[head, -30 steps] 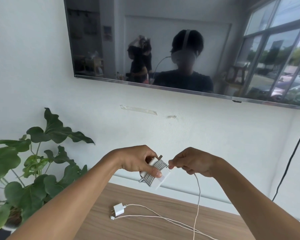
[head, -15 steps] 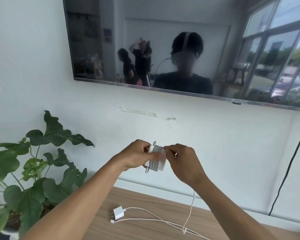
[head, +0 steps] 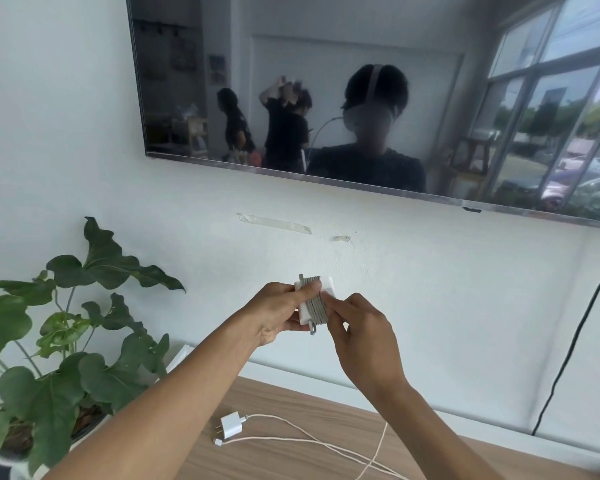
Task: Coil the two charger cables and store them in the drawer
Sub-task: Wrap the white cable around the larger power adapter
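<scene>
The white charger brick (head: 315,303), wound round with grey cable, is held up in front of the wall at the centre of the view, the left hand (head: 274,317) clamped on it from nine o'clock with the thumb across the coils. The right hand (head: 357,332) meets it from four o'clock, fingertips (head: 331,304) pinched against the windings. At six o'clock below, a second charger (head: 231,424) lies on the wooden table (head: 291,455) with its cable (head: 312,439) loose toward five o'clock; a potted plant (head: 59,341) stands at eight o'clock.

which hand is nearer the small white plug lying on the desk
Left. The small white plug lies beneath the left forearm, below and slightly left of the left hand. The right hand is up and to the plug's right, farther off.
</scene>
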Tool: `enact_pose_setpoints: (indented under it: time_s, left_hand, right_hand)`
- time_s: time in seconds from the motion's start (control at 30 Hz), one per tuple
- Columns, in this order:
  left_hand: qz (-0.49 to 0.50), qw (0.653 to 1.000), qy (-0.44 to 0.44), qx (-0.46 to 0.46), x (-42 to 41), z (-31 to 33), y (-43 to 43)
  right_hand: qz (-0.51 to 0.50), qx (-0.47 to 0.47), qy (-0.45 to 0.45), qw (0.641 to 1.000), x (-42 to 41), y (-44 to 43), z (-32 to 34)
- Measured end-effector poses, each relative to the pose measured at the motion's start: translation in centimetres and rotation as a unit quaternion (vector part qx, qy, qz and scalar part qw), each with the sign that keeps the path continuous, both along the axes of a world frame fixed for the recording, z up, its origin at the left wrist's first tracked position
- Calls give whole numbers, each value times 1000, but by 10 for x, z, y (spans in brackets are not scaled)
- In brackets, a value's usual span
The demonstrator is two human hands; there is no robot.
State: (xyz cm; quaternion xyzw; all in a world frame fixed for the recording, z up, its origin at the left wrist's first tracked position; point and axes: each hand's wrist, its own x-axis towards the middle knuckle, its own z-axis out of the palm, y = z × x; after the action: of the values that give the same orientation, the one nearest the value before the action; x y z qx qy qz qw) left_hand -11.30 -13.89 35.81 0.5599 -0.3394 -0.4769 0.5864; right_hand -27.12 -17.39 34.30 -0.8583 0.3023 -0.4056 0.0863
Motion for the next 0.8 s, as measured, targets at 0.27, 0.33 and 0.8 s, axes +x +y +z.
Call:
enact_pose_setpoints:
  time_s: [0.27, 0.33, 0.8]
  left_hand:
    - [-12, 999, -32, -11, 1, 0, 1]
    - [17, 996, -81, -17, 2, -2, -2]
    - [-53, 990, -86, -99, 6, 6, 9]
  right_hand:
    - [34, 14, -9, 999, -8, -4, -8]
    - [55, 41, -23, 997, -9, -5, -14]
    - [102, 370, -164, 909, -15, -18, -24]
